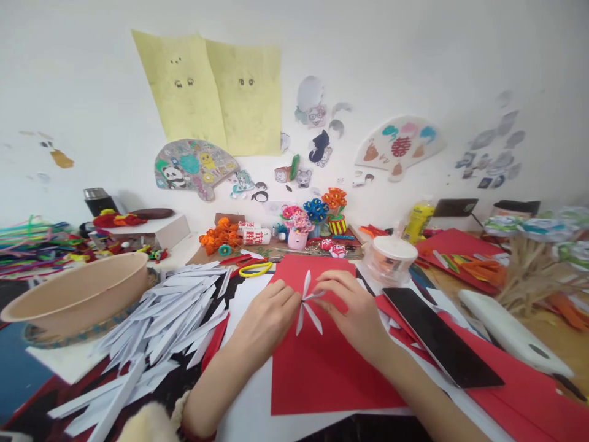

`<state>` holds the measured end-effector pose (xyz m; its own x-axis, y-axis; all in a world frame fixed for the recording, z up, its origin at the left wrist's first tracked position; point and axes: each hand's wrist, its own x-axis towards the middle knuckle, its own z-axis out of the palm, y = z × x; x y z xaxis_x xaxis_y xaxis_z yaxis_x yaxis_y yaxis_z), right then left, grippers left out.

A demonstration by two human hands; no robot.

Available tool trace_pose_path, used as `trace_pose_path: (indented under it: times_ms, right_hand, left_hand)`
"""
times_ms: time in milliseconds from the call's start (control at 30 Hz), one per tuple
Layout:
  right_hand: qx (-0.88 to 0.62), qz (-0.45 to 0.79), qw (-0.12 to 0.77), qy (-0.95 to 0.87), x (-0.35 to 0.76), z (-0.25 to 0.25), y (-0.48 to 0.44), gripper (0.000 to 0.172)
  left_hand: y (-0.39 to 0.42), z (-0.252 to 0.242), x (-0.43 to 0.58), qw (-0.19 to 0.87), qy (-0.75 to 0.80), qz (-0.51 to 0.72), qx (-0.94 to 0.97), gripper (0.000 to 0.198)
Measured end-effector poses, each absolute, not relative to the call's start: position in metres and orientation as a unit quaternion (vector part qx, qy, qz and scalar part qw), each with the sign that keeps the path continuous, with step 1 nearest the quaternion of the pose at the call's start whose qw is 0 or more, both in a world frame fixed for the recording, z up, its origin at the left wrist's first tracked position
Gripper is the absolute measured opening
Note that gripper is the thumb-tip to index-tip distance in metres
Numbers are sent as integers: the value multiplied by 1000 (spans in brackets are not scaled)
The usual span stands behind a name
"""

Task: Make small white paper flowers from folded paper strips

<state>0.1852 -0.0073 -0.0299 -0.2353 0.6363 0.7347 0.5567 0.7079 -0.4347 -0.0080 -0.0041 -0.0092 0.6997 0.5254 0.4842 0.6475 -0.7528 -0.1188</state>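
Over a red sheet of paper [338,368] are narrow white paper petals [313,318] that fan out from one centre like a flower. My left hand [275,310] is closed, its fingertips pressed at the left side of that centre, and may cover a further petal. From the right, my right hand [352,304] pinches the petal that points right, thumb below and fingers above. One petal points up and two point down. The red sheet lies on white paper [243,393].
Many folded white paper strips [170,307] are heaped left, beside a beige basin [83,288]. Yellow-handled scissors [255,269] lie behind my left hand. A black phone [442,337], a clear round tub [393,255] and a white device [513,331] are right. Craft flowers [317,212] stand behind.
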Motion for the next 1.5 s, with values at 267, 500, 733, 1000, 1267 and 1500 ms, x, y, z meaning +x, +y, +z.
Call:
trace_pose_path:
  times_ms: [267, 500, 733, 1000, 1267, 1500]
  right_hand:
    - [-383, 102, 498, -771, 186, -26, -8, 5]
    - [-377, 146, 428, -808, 188, -24, -10, 21]
    - [-381, 195, 403, -809, 191, -27, -9, 18]
    - [-332, 16, 334, -882, 192, -35, -5, 18]
    - [-308, 282, 356, -836, 192, -14, -1, 23]
    - [-289, 539, 401, -682, 173, -16, 8, 25]
  left_hand:
    - [-6, -7, -7, 134, -362, -229, -894, 19]
    - [-5, -13, -9, 149, -334, -201, -909, 19]
    - [-8, -14, -10, 91, -300, -204, -927, 27]
    - [-5, -6, -11, 47, -274, -218, -935, 28]
    - [3, 15, -10, -122, -313, -177, -925, 17]
    - [4, 16, -18, -435, -350, -282, -780, 18]
